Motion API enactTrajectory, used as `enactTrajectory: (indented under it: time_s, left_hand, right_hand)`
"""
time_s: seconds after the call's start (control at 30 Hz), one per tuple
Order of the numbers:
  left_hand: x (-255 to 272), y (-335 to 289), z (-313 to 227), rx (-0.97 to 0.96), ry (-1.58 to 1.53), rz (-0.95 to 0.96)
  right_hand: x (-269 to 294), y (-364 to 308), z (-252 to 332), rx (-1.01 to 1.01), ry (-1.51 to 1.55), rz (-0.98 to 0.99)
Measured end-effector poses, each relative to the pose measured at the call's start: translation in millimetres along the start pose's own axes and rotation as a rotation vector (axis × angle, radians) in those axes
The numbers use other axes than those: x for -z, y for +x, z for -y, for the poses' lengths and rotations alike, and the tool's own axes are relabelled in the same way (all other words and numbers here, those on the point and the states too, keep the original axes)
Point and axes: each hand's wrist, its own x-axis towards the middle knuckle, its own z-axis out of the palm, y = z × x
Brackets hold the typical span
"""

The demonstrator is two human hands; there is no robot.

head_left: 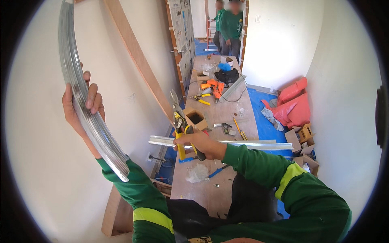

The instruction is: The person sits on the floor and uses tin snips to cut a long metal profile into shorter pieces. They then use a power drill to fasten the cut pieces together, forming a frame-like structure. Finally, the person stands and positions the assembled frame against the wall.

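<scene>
My left hand [73,111], raised on the left, is closed round a long silver metal channel [102,131]. The channel runs from the upper left down to my left forearm; its top passes out of view. My right hand [200,142], over the table, grips tin snips [178,115] with yellow and black handles, their blades pointing up. Beneath my right hand and wrist, metal profiles [263,146] lie crosswise over the table [221,162]. I cannot tell whether that hand touches them. Beside the snips is an open cardboard box [195,117], dark inside.
An orange drill [216,88], yellow-handled pliers [204,101] and a black bag [227,76] lie farther along the table. A blue-handled tool [216,172] is nearer. A wooden board [137,56] leans left. Red sheeting [291,105] and boxes [302,139] stand right. Two people [231,28] are beyond the doorway.
</scene>
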Motion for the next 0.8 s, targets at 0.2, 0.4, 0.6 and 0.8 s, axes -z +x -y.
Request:
enactTrajectory:
  time_s: [0.2, 0.4, 0.6, 0.8]
  left_hand:
    - [1, -5, 5, 0.108, 0.257, -0.275]
    - [-16, -8, 18, 0.162, 0.28, -0.377]
    - [-30, -13, 31, 0.218, 0.464, -0.312]
    - [-34, -9, 55, 0.253, 0.456, -0.277]
  right_hand:
    - [5, -2, -4, -0.022, -0.118, 0.053]
    - [6, -16, -6, 0.029, -0.274, 0.081]
    - [19, -61, 5, 0.202, -0.733, 0.144]
    - [28, -81, 11, 0.415, -1.108, 0.184]
